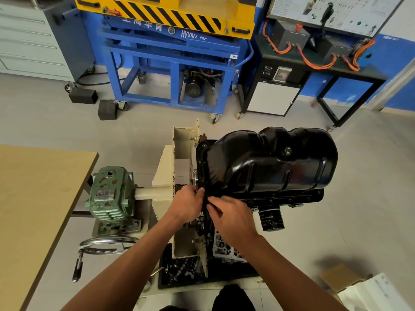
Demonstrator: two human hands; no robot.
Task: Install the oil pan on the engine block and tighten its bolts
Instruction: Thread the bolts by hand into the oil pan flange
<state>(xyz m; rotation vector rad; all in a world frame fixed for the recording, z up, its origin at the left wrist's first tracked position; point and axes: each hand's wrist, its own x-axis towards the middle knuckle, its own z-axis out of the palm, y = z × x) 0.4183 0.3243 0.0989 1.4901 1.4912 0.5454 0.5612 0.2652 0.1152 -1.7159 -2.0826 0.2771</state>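
A workshop with a pale grey floor [45, 122] lies ahead. A blue lift cart [170, 63] with a yellow striped top stands at the back, and a wooden worktop [33, 198] sits at the left.

The oil pan [269, 162] sits on the engine block [292, 198], which is mounted on a cream stand [179, 153] driven by a green gearbox [110, 194]. Both hands meet at the pan's near-left flange corner. The left hand [187, 199] has its grip curled over that corner. The right hand [229, 215] has its grip pinched at the flange edge just beside it. I cannot tell whether a bolt sits between the fingers.

This looks like seating the pan or starting a corner bolt. To do it well, keep the flange flat against the block and line up the holes before turning anything. Start each bolt by fingers only, and tighten evenly across the pan rather than round one end. A cross-threaded or pinched corner would probably leak.

The pan is glossy black pressed steel with a deep sump, ribbed sides and a drain plug [287, 151] near its top. Small bolt holes run along its narrow flange. It probably handles as light but awkward.
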